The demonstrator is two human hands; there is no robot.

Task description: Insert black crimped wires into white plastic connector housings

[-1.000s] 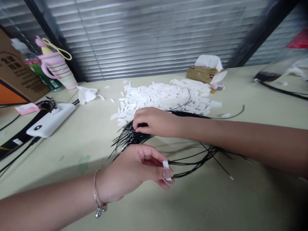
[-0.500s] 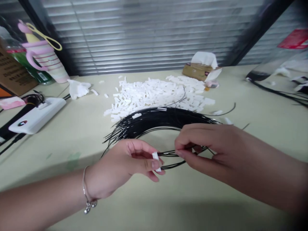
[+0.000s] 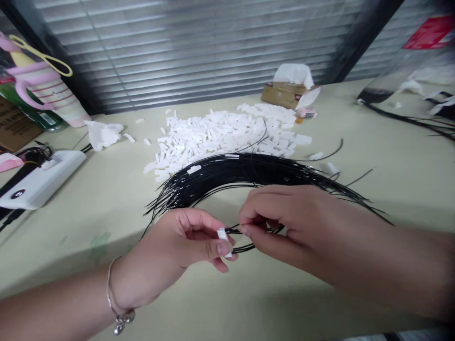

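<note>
While the left hand [image 3: 167, 255] pinches a white plastic connector [image 3: 222, 235] upright, the right hand [image 3: 287, 227] clamps thin black wires [image 3: 232, 231] just beside it, their long bundle [image 3: 249, 169] arcing across the counter [image 3: 401, 156].

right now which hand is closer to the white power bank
Left. The left hand is to the right of the white power bank, and the right hand is farther right, beyond the left hand.

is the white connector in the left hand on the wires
Cannot tell: the left hand pinches the white connector, and black wires from the right hand reach its edge, but the join is unclear.
</note>
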